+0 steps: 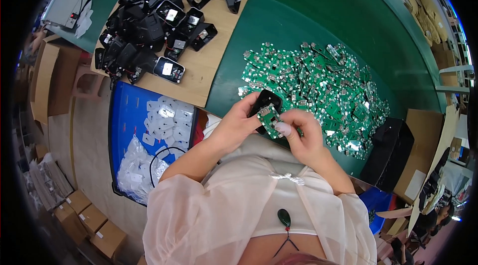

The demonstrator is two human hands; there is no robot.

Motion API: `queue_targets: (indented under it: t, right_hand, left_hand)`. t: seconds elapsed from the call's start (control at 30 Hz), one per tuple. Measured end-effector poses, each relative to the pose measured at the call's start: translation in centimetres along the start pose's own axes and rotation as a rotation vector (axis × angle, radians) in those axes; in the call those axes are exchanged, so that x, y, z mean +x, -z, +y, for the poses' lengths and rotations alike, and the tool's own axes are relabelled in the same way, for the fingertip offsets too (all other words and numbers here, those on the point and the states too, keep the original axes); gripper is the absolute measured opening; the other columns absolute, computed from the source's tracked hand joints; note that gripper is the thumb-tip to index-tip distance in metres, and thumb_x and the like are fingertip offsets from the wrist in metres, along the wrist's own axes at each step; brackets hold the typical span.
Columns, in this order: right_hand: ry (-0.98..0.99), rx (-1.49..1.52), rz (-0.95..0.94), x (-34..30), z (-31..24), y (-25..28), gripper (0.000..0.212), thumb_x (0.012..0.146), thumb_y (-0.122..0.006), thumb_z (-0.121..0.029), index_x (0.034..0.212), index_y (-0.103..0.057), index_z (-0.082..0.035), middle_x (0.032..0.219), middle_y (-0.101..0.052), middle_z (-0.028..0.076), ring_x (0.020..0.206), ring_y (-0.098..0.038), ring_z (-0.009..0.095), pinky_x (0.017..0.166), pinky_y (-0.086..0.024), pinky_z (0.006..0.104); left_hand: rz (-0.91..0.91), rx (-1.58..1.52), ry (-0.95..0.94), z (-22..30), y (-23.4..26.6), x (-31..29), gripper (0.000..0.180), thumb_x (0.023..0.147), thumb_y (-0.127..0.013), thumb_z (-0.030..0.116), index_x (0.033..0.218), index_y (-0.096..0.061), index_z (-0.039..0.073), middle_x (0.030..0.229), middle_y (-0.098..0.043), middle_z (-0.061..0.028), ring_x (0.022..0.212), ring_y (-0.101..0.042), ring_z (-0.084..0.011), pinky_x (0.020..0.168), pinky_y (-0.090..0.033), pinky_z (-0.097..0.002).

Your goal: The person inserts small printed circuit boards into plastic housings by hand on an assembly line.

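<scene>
Nearest the body: the left hand is closed around a black housing, gripping its side. The right hand is nearly closed, thumb and fingers pinching the edge of a green circuit board. The board lies between the two hands, over the lower part of the housing and partly hiding it (cannot tell whether it is seated or merely held against it).

Step in hand, as judged: bringing board and housing together. Next move seems to call for squaring the board to the housing while the left hand steadies it; a skewed board could catch on the rim.

Just beyond the hands, a loose pile of circuit boards spreads over the green worktop. To the left, a blue tray holds white pieces. Farther off, many black housings lie heaped on a brown cardboard sheet.
</scene>
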State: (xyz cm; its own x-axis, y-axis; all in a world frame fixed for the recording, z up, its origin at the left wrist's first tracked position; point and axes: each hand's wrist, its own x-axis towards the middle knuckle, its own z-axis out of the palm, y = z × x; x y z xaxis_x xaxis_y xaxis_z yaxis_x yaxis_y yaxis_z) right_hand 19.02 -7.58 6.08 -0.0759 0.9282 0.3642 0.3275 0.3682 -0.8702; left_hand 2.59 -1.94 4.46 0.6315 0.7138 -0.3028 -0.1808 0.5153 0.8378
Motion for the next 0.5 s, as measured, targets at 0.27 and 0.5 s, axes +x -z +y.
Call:
queue_targets:
  t: [0.27, 0.5]
  right_hand:
    - [0.267, -0.425, -0.194, 1.3, -2.0, -1.1, 0.026, 0.067, -0.065, -0.001, 0.092, -0.06, -0.005, 0.071, -0.057, 0.007, 0.057, -0.057, 0.022, 0.046, -0.044, 0.0308]
    - [0.392, -0.523, -0.157, 3.7, -2.9, -2.8, 0.026, 0.058, -0.064, -0.004, 0.084, -0.063, -0.009, 0.076, -0.055, 0.004, 0.064, -0.055, 0.019, 0.049, -0.044, 0.0289]
  left_hand:
    - [-0.14, -0.444, -0.002, -0.5, 1.9, -1.1, 0.031, 0.087, -0.054, 0.013, 0.116, -0.047, 0.006, 0.107, -0.057, -0.0107, 0.097, -0.057, -0.0196, 0.081, -0.049, -0.0324]
    - [-0.072, -0.56, 0.009, 1.3, 3.3, -3.1, 0.028, 0.091, -0.049, 0.015, 0.117, -0.044, 0.005, 0.109, -0.055, -0.0109, 0.101, -0.056, -0.0198, 0.084, -0.048, -0.0338]
